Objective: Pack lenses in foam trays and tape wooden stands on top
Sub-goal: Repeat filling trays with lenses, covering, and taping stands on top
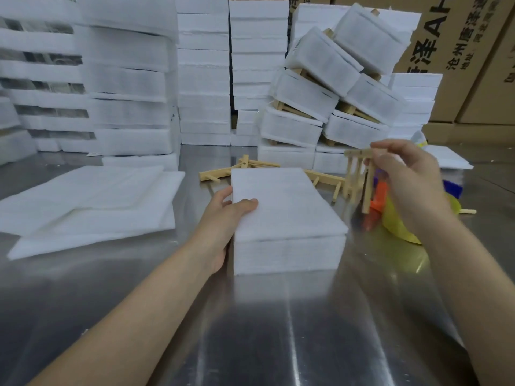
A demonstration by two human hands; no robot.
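L hand (227,215) grips the white foam tray (284,207) at its left edge, thumb on the lid. The tray lies mid steel table (278,330). R hand (404,176) pinches a wooden stand (358,174) by its top bar, right of the tray. Foam is prob. light, soft & dents easily, so hold it by the sides. The stand is stiff w/ thin pegs, likely fragile.
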